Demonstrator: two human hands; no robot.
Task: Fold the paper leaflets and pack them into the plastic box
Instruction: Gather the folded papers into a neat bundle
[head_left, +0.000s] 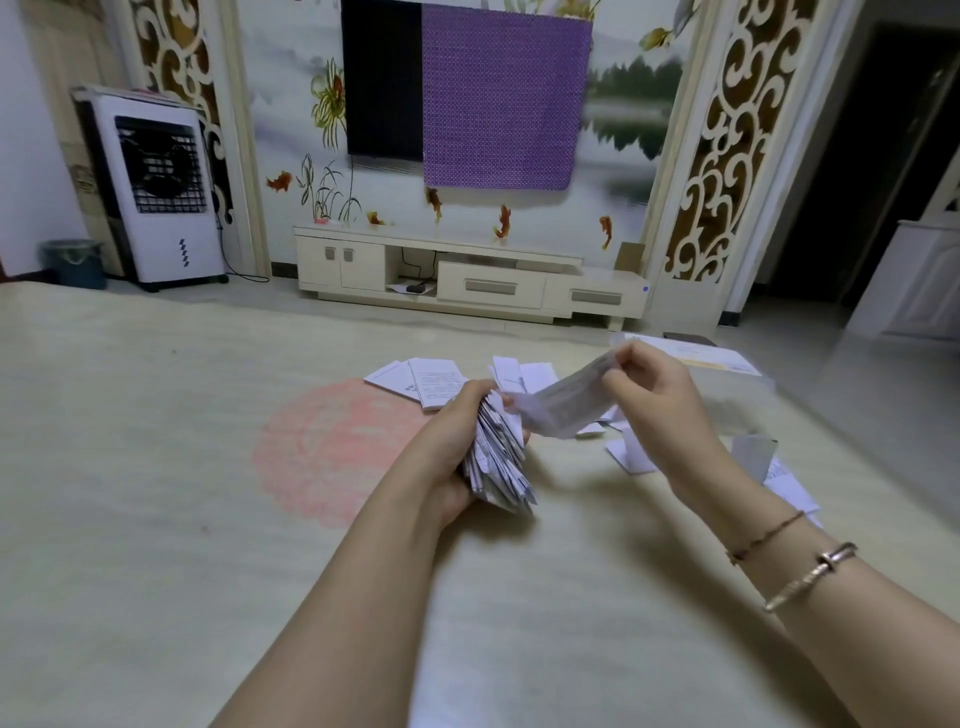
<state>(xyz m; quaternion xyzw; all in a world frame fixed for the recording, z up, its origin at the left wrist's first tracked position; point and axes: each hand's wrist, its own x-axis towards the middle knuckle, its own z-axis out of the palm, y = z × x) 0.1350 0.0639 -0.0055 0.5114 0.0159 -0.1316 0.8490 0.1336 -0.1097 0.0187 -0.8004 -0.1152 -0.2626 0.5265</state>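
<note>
The left hand (457, 431) grips a thick stack of folded leaflets (501, 460), fingers curled round it, held above the middle of the pale floor mat (156, 441). The right hand (649, 395) pinches one end of a single leaflet (561, 402), blurred, whose other end reaches the top of the stack. Two bracelets (795, 566) sit on the right wrist.

Loose leaflets (426, 382) lie scattered on the mat beyond and to the right of the hands, toward its far and right edges; more paper lies by the right forearm. A flat white box (717, 358) rests near the mat's far right edge; its material cannot be told. A round pink pattern (332, 447) marks the mat left of the hands.

Beyond the mat stand a TV cabinet (467, 280), a screen half covered by a purple cloth (498, 98), an air cooler (156, 192) and a bin (75, 262). Print on the leaflets is too small to read.
</note>
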